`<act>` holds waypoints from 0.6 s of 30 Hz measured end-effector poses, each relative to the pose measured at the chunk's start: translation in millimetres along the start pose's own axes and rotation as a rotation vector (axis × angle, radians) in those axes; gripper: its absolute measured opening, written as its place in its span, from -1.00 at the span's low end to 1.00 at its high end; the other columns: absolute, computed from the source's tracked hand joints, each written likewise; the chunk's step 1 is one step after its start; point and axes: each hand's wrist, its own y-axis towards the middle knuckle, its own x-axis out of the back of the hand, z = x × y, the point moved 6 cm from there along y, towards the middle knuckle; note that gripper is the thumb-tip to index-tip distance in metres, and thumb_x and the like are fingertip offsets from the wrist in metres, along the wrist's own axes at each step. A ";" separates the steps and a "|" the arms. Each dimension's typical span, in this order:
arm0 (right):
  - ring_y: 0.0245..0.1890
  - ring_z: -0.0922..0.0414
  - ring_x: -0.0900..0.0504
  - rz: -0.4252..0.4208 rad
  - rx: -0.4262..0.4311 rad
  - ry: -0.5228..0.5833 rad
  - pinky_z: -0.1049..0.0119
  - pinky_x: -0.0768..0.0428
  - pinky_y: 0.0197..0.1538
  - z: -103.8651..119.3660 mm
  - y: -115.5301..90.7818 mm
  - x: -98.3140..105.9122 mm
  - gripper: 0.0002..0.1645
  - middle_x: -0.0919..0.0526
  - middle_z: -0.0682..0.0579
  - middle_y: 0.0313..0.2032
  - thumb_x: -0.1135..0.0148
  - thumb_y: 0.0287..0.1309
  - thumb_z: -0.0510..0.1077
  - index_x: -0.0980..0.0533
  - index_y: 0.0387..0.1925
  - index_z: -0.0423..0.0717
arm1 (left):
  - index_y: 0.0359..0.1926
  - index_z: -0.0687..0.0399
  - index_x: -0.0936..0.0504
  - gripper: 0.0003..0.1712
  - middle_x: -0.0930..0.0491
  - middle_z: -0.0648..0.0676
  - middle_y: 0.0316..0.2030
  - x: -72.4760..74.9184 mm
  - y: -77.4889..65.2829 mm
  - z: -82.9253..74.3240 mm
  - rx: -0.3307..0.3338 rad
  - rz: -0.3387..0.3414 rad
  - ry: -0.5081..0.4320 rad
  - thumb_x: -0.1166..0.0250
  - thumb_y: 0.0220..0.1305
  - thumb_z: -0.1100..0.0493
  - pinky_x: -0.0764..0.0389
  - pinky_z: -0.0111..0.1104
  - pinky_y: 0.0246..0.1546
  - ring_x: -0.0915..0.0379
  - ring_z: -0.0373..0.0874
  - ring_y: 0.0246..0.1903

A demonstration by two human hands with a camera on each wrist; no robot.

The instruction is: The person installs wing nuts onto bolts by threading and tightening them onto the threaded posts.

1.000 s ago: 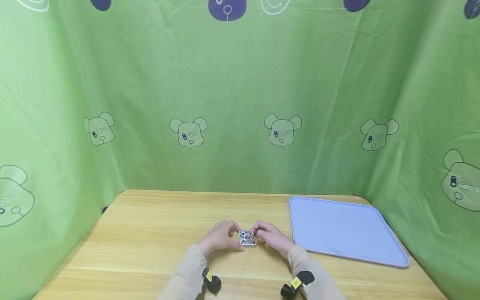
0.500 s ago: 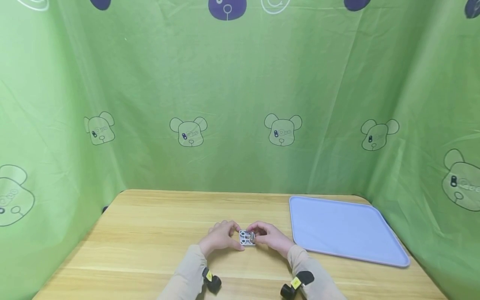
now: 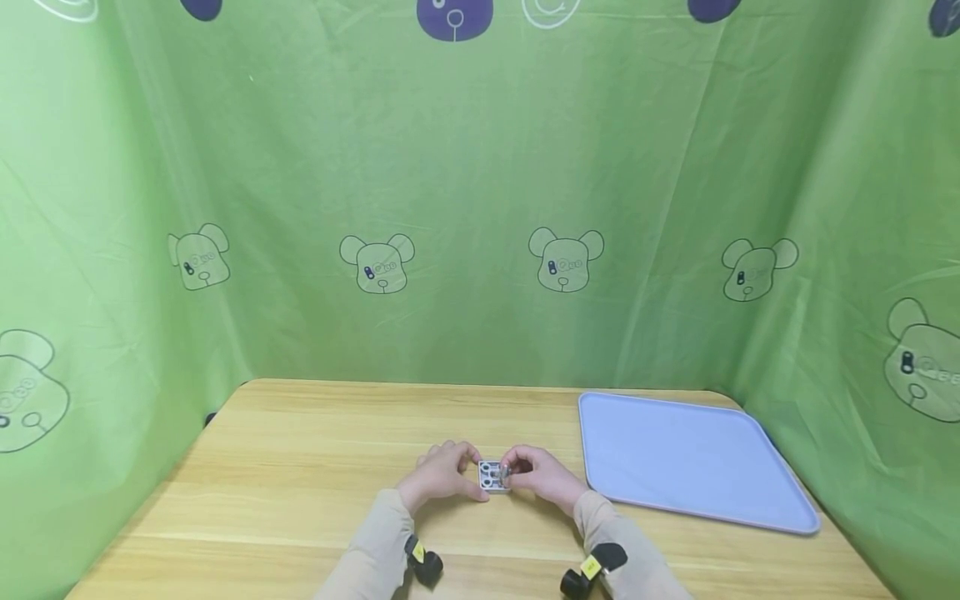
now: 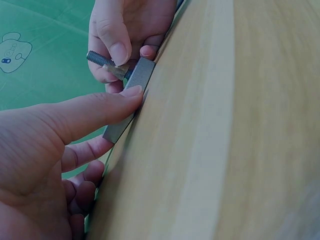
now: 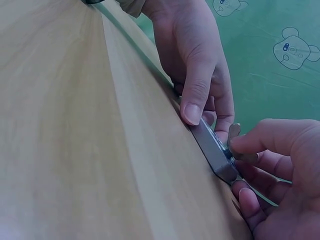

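Note:
A small square metal block (image 3: 492, 477) with round holes in its top lies on the table in front of the person. My left hand (image 3: 441, 473) grips its left side between thumb and fingers. At its right end my right hand (image 3: 546, 477) pinches a metal threaded bolt (image 4: 99, 59) between thumb and fingers. In the left wrist view the bolt's thread points away from the block (image 4: 131, 102), at its top face. A flat metal tab (image 5: 233, 131) shows by the right thumb in the right wrist view. Fingers cover part of the bolt.
A pale blue rectangular tray (image 3: 690, 458) lies at the right of the wooden table (image 3: 322, 467), just beyond the right hand. Green curtains (image 3: 465, 167) with bear-head prints stand behind the table and on both sides. Each wrist wears a small black camera.
The right fingers have shifted slightly around the bolt, and its visible part looks turned. The left hand and the block have stayed in place.

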 end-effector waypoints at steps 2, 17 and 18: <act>-0.23 0.16 -0.45 -0.009 0.008 -0.007 0.33 -0.40 -0.07 2.5 -0.7 0.1 -0.72 -0.56 -0.04 -0.28 -0.33 -0.04 -0.29 -0.51 -0.25 -0.33 | -0.11 -0.11 -0.57 -0.39 -0.42 -0.01 -0.33 0.2 -0.1 -0.5 -0.002 0.001 -0.001 -0.58 -0.25 -0.09 -0.18 -0.25 -0.23 -0.22 -0.11 -0.30; -0.20 0.17 -0.46 0.019 -0.016 0.026 0.30 -0.45 -0.20 2.5 -4.1 2.6 -0.73 -0.58 -0.09 -0.14 -0.08 0.13 -0.20 -0.49 -0.14 -0.24 | -0.11 -0.09 -0.57 -0.39 -0.40 -0.02 -0.35 0.2 -0.6 -0.3 0.003 -0.003 -0.009 -0.58 -0.26 -0.09 -0.16 -0.27 -0.25 -0.20 -0.10 -0.31; -0.21 0.17 -0.47 0.017 -0.012 0.033 0.30 -0.45 -0.21 3.1 -4.4 2.9 -0.74 -0.58 -0.08 -0.14 -0.06 0.14 -0.19 -0.49 -0.15 -0.23 | -0.11 -0.10 -0.57 -0.39 -0.40 -0.02 -0.34 -0.1 -0.4 0.0 0.005 -0.002 -0.008 -0.58 -0.26 -0.09 -0.16 -0.27 -0.25 -0.20 -0.10 -0.31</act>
